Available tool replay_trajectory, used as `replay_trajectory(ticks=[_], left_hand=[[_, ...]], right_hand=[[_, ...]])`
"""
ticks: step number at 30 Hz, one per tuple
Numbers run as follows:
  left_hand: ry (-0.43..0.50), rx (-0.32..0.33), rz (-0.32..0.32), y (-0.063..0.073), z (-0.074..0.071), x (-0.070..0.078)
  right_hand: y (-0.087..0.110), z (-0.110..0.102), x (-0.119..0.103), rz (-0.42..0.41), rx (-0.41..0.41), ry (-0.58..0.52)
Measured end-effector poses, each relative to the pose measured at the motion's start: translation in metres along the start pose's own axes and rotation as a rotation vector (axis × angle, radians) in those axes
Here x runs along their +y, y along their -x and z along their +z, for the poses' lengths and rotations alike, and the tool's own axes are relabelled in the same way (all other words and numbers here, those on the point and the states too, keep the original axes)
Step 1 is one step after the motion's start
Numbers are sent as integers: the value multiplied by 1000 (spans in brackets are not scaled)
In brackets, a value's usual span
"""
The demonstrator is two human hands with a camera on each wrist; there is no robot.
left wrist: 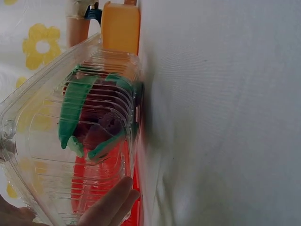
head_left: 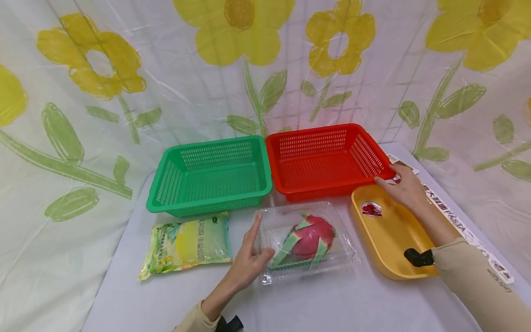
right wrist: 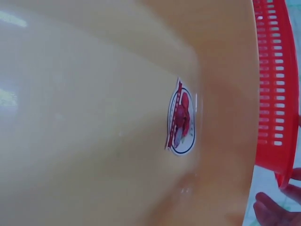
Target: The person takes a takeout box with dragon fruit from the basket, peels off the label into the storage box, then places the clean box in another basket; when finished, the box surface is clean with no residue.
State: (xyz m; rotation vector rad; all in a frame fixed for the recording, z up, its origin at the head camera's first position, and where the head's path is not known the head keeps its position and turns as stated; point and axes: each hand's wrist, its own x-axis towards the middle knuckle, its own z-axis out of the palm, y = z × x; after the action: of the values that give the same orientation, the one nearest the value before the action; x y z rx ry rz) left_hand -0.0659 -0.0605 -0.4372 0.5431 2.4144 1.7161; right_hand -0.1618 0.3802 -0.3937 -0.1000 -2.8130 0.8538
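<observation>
A clear plastic clamshell box (head_left: 271,223) holds a red dragon fruit (head_left: 310,237) with green scales. My left hand (head_left: 248,258) touches the box's left side, its visible fingers fairly straight and the thumb over the lid's edge; in the left wrist view, fingers (left wrist: 110,205) lie along the wall. With my right hand (head_left: 404,186) I pinch the near right corner of the red slotted basket (head_left: 319,191), as the right wrist view shows at its edge. Below that forearm sits a yellow tray (head_left: 390,230) bearing an oval sticker (head_left: 371,209).
Left of the red basket stands a green slotted basket (head_left: 207,184). In front of it lies a yellow-green printed bag (head_left: 188,244). A long printed strip (head_left: 464,226) runs along the table's right side. A flower-patterned curtain (head_left: 166,106) hangs behind the white table (head_left: 298,309).
</observation>
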Motion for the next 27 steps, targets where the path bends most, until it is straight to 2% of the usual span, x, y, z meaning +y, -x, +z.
replay_trajectory(ticks=[7,14,22,27], left_hand=[[89,8,30,-2,-1,-3],[184,31,-36,-4,-2,-2],[334,96,-156,-7,-4,-1],[359,98,-131,-4,-10,8]], right_hand=[[0,-1,2,7,-37,82],[0,-1,3,11,-40,86],[-1,1,5,28,-51,70],[-1,1,7,5,-56,73]])
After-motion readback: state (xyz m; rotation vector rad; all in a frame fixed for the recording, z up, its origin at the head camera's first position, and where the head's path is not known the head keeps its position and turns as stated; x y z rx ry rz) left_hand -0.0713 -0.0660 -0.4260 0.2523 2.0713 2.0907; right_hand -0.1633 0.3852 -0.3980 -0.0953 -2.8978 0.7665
